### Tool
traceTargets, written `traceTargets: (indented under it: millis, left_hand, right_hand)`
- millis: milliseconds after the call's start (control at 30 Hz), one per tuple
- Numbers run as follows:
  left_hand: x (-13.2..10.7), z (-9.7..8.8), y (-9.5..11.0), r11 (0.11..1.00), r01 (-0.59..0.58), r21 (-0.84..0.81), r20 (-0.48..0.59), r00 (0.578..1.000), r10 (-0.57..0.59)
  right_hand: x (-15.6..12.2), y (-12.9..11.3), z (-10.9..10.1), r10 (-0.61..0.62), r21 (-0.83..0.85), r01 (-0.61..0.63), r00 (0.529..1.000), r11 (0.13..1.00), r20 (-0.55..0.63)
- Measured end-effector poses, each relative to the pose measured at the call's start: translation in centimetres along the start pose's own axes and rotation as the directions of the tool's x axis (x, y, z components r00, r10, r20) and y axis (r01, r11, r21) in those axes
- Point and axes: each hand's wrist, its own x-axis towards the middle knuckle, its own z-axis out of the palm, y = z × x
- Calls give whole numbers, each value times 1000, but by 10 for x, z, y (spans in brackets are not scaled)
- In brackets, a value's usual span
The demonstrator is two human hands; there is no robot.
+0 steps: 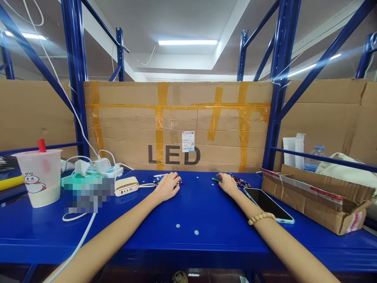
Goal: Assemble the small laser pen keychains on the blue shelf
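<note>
My left hand rests on the blue tabletop with its fingers curled down over a pen, whose purple-blue tip pokes out to the right. Several blue and white pens lie just beyond and left of that hand. Farther right, my right hand is closed on a green pen, which sticks out to the left of the fingers. Beside this hand lies a dark, multicoloured cluster, too small to make out. The fingers partly hide both held pens.
A phone lies near my right forearm, before an open cardboard box. On the left are a plastic cup, a cream power bank, a power strip with chargers and a white cable. A cardboard panel closes the back.
</note>
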Motion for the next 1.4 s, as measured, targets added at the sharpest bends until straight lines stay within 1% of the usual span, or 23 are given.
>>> traceTargets:
  millis: [67, 100, 167, 333, 433, 600, 800, 933, 1067, 1133, 1300, 1400]
  left_hand:
    - [-1, 0, 5, 993, -112, 24, 62, 992, 110]
    - [-1, 1, 7, 989, -141, 38, 81, 987, 138]
    - [-1, 0, 8, 985, -159, 73, 97, 984, 151]
    - [-2, -3, 12, 976, -144, 161, 93, 987, 131]
    - [-3, -5, 16, 970, -150, 189, 87, 987, 135]
    - [-6, -6, 19, 969, -146, 201, 78, 988, 132]
    - [-10, -5, 21, 970, -133, 202, 107, 988, 113]
    - [-13, -8, 25, 973, -66, 219, 103, 994, 44]
    - [-19, -14, 31, 970, 9, 243, 61, 998, -24]
    - [-21, -16, 34, 968, 29, 249, 37, 999, -39]
    - [-26, -19, 41, 967, 36, 253, -1, 999, -37]
    - [-28, -21, 42, 965, 24, 259, 4, 1000, -26]
  right_hand:
    - [0, 1, 3, 3, 17, -3, 1000, 1000, 2]
    - [0, 1, 4, 7, 21, -7, 1000, 1000, 2]
    - [0, 0, 6, 15, 23, -15, 1000, 1000, -1]
    - [-5, -8, 8, 31, 6, -31, 999, 1000, -24]
    - [-10, -14, 7, 14, -11, -15, 999, 1000, -41]
    - [-19, -19, 2, -10, -40, 7, 997, 999, -72]
    - [-32, -23, -3, -18, -48, 14, 996, 999, -91]
    - [-49, -33, -10, -70, -40, 67, 995, 997, -70]
    - [-66, -46, -17, -146, -39, 145, 988, 989, -42]
    - [-72, -51, -19, -160, -54, 158, 987, 986, -26]
    - [-75, -61, -22, -84, -147, 83, 996, 986, -3]
    - [-75, -66, -23, -64, -183, 64, 998, 981, 7]
